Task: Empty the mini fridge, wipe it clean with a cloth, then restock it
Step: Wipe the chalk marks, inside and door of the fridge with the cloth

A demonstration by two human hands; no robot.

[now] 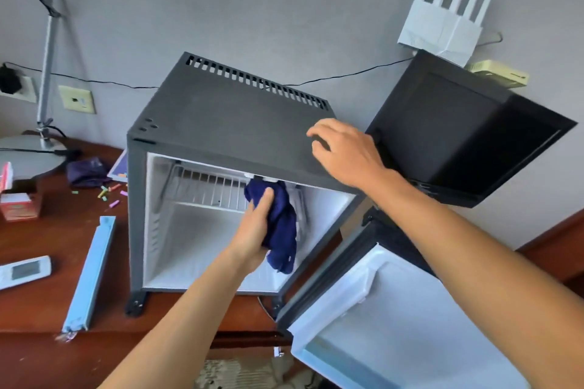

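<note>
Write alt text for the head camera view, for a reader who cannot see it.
A person's left hand holds a dark blue cloth inside the open, empty mini fridge near its top right, while the right hand rests on the fridge's top. The fridge stands on a wooden desk, its door swung open to the right.

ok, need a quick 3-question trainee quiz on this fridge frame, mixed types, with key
1. True or false: the fridge door is closed.
2. Which hand holds the blue cloth? A) left hand B) right hand C) neither
3. Fill in: the right hand rests on the fridge's ____.

Key:
1. False; the door hangs open and the wire shelf inside shows.
2. A; the left hand grips the cloth inside the fridge, near its upper right.
3. Top; near the front right edge.
</note>
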